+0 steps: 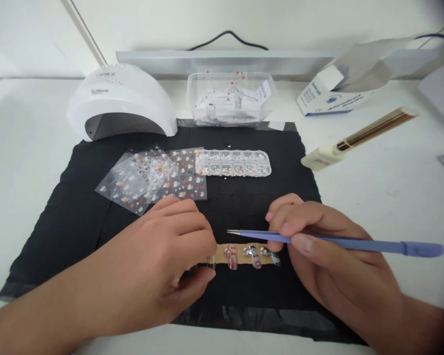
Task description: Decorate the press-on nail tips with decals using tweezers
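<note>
My right hand (329,251) is closed round a pair of blue tweezers (350,242), whose thin metal tips point left and lie close together. Below those tips a tan strip (240,252) lies across the black mat, bearing decorated false nails on round silver mounts. One is a clear nail with red marks (233,257), another a patterned nail (255,257), and a dark teal nail (275,258) sits near my right fingers. At the strip's left part, my left hand (170,251) pinches a clear false nail (211,261) between thumb and forefinger; that hand hides the strip's left end.
Sticker sheets (159,177) overlap on the black mat (77,197), beside a clear compartment case (240,163) of small gems. Behind stand a white nail lamp (122,93), a plastic tub (229,116) of packets and an open carton (336,93). A bottle with sticks (323,157) stands right.
</note>
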A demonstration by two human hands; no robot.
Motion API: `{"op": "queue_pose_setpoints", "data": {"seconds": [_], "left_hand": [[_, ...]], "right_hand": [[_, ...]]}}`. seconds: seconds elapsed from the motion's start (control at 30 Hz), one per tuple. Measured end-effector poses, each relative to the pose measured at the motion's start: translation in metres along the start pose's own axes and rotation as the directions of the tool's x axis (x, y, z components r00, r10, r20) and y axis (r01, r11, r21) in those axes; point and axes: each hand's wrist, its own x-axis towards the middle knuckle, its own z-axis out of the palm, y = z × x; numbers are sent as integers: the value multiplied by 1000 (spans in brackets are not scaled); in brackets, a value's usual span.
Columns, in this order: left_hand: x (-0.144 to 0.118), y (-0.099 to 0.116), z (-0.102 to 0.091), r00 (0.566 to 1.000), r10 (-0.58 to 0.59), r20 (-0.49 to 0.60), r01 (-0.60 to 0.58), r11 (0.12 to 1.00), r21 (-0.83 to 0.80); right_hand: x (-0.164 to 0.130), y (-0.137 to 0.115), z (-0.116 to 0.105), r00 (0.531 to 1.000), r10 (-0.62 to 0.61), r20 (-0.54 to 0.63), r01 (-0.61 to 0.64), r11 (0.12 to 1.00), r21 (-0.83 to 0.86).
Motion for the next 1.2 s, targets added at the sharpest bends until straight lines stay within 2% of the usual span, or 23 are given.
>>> {"op": "queue_pose_setpoints", "data": {"seconds": [0.2,0.47,0.93,1.2], "left_hand": [[-1,3,-2,999,-8,34,9,1000,-17],[2,3,-2,1000,-26,18,27,995,-91],[1,2,-1,995,-95,19,96,993,-64],[4,1,-2,996,-83,20,83,996,13]], "right_hand": [[1,0,0,999,-27,-24,27,1000,4],[2,-1,2,999,-22,-31,23,999,29],[2,1,1,1000,-19,-21,20,998,68],[2,3,0,997,-54,-54,57,997,57]]}}
